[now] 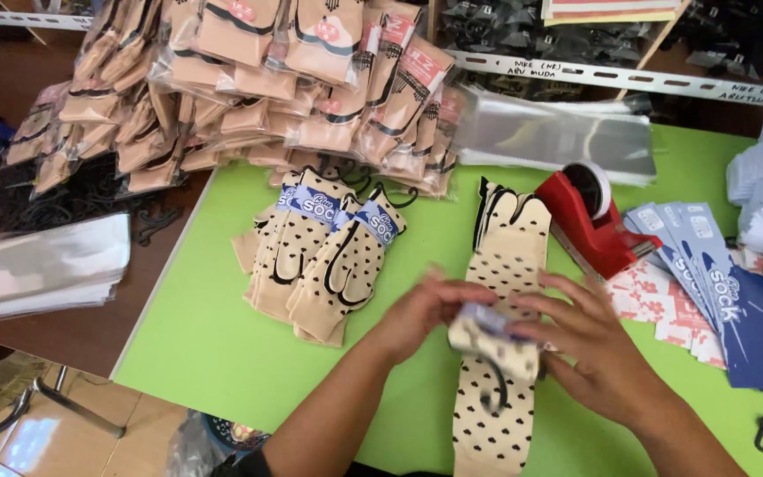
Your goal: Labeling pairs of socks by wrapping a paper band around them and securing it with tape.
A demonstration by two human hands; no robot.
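A pair of cream dotted socks (498, 353) lies lengthwise on the green table (214, 344), its folded middle pinched between both hands. The left hand (421, 311) closes its fingers on the fold from the left; the right hand (589, 353) grips a bluish paper band (487, 320) wrapped around it, fingers curled narrow. Just left lie finished banded socks (324, 256); to the right stand a red tape dispenser (589, 221) and a fan of blue paper bands (708, 274). Bagged socks (293, 79) pile up behind. The band looks loose, so it could slip or go on crooked if the fold shifts under the fingers.
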